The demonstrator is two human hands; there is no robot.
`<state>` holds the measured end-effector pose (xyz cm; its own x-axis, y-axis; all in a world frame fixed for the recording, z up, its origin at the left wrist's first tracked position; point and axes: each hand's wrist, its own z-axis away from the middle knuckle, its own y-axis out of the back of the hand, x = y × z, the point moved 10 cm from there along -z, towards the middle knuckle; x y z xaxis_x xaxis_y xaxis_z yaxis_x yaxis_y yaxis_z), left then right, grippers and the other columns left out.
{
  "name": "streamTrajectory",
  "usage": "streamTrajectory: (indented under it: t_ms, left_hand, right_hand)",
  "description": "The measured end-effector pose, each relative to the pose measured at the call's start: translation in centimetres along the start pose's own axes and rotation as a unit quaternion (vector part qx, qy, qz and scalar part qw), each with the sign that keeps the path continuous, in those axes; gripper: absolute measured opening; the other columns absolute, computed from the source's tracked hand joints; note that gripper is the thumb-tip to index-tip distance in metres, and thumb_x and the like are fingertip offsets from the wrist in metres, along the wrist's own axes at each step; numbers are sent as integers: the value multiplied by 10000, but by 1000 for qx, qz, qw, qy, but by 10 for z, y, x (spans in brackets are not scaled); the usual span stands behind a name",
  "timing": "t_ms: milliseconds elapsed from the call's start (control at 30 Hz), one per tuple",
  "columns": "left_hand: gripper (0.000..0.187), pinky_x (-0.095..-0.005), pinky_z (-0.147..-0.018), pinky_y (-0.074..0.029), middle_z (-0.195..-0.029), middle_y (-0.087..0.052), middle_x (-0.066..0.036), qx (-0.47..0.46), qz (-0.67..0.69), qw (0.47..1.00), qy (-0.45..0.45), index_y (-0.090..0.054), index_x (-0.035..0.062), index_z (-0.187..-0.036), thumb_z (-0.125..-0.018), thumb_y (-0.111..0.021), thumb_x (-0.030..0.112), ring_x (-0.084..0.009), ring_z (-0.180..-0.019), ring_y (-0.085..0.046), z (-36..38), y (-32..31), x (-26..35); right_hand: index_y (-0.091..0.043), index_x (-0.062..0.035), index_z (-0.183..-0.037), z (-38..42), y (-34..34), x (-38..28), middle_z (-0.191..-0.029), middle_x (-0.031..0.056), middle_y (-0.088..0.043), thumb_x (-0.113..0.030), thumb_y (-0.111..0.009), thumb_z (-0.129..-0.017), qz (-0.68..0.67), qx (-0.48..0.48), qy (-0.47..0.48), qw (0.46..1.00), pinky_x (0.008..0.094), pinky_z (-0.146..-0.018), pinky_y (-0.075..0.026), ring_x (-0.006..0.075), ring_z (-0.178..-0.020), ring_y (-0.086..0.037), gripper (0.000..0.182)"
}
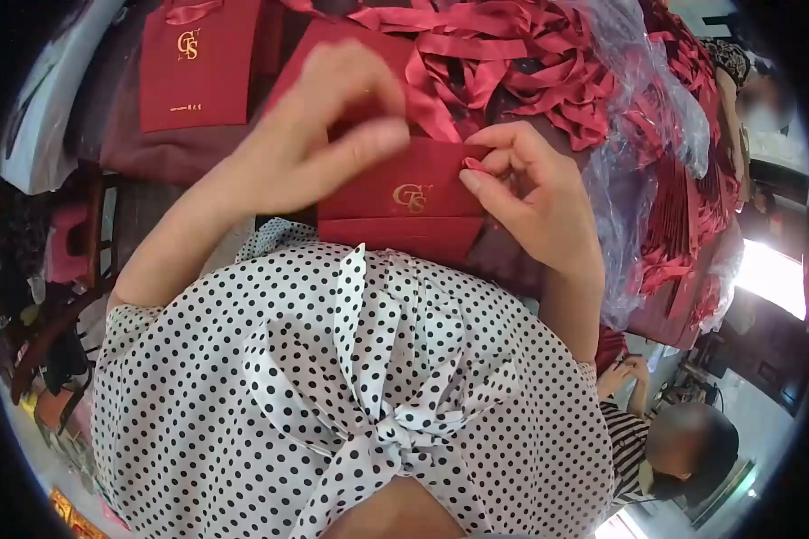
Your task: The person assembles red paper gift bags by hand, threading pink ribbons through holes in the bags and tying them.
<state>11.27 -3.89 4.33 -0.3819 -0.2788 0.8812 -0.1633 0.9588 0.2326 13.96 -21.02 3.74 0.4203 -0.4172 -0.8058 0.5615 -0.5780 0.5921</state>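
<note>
A dark red paper bag (pixel 360 199) with gold lettering lies in front of me, its lower part creased across. My right hand (pixel 544 193) pinches a short end of red ribbon (pixel 474 165) between thumb and fingers at the bag's upper right. Over the bag's upper left hovers my left hand (pixel 333 135), slightly blurred, with thumb and curved fingers apart and nothing seen between them. A longer red ribbon (pixel 436 112) runs down toward the bag's top edge. Behind my left hand, another flat red piece (pixel 310 54) is partly covered.
At the upper left lies a red bag (pixel 198 85) with a ribbon at its top. Loose red ribbons (pixel 548 76) are heaped at the back, beside clear plastic (pixel 634 180). Stacked red bags (pixel 679 211) line the right. A person in a striped top (pixel 625 440) is at the lower right.
</note>
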Motion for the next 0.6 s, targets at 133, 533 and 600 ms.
streamTrajectory:
  t_ms: [133,533,600]
  left_hand:
    - [216,-321,-844,-331,-908,-479,-66,-179,-119,972,-91,-538,19,-848,-813,-689,169,-235,-888,-424,19,-32,21]
    - [349,-316,-767,-348,-786,-426,-60,-124,-94,985,71,-441,28,-714,-786,-737,200,-203,-817,-402,11,-17,-26]
    - [353,-315,-768,-348,-786,-429,-61,-126,-91,985,80,-447,28,-714,-778,-744,208,-204,-813,-406,11,-21,-26]
  right_hand:
    - [-560,-24,-1064,6,2,7,-662,25,-615,-66,-699,-806,-23,1,-12,1000,222,-507,-432,77,-550,-553,296]
    - [-649,35,-843,73,85,-15,-687,82,-601,-21,-755,-736,-287,-12,232,929,282,-565,-435,148,-633,-550,161]
    - [-647,61,-851,80,63,-41,-701,116,-617,-26,-751,-761,-423,-226,293,827,312,-509,-427,191,-612,-568,163]
